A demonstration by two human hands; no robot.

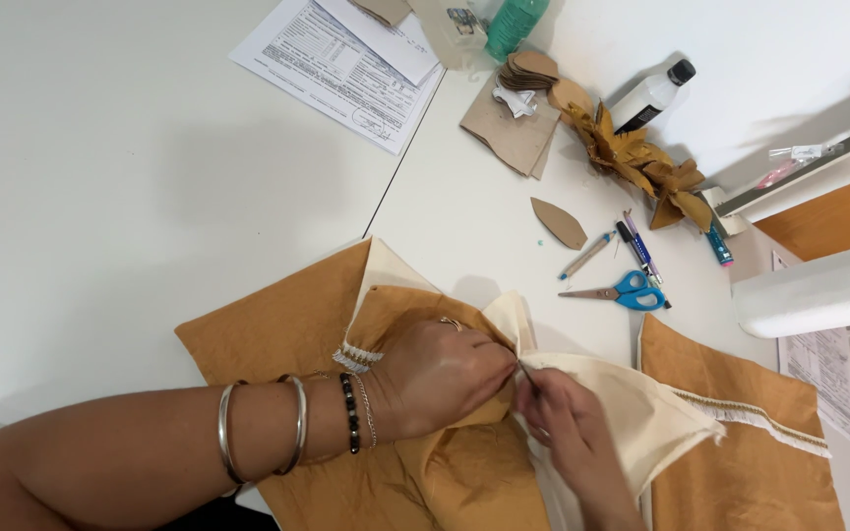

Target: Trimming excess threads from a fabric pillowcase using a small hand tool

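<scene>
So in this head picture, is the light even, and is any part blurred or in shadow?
Head view: the light is bright and soft on the white table, with no hard glare. The left hand and right hand throw a faint shadow on the cream cloth. A wide soft shadow lies behind the bottle. The scissors look sharp; the table edges bend slightly, as with a wide lens.

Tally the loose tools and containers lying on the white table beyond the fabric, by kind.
Scissors, blue-handled: 1
Pens and markers, counting the wooden one and the teal one: 4
Bottles: 2, one clear with a black cap, one green
Total: 7
</scene>
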